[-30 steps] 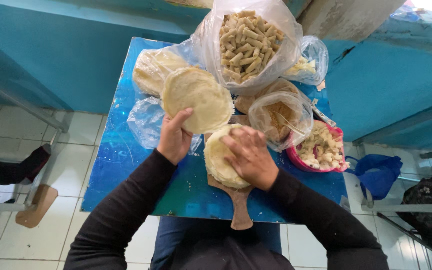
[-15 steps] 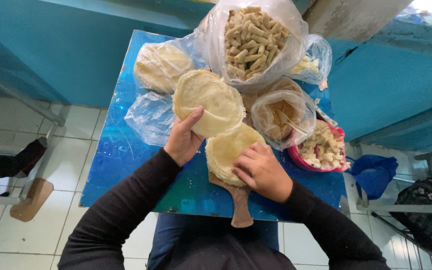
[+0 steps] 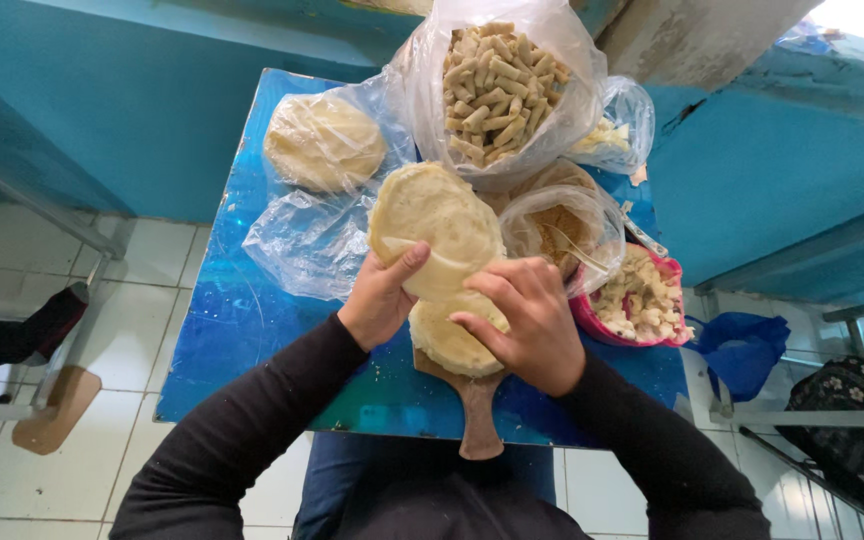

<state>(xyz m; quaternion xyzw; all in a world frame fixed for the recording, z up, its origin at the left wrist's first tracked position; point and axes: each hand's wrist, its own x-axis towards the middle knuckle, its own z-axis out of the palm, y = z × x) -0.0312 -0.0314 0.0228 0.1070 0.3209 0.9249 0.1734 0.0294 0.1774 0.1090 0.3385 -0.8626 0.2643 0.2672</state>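
At the centre of the frame, the left hand (image 3: 377,300) and right hand (image 3: 527,320) both close their fingers on a round flatbread (image 3: 432,225), lifted above the stack (image 3: 447,340) on a wooden board (image 3: 477,415).

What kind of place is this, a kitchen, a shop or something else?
Probably a small, informal food-preparation spot, perhaps a home or stall. A blue table on tiled floor holds a bag of rolled pastries, a wooden board with round dough sheets, and a pink bowl of filling.

Right hand (image 3: 527,320) moved off the stack (image 3: 452,340) up to the lifted flat round (image 3: 435,225); both hands now pinch its lower edge.
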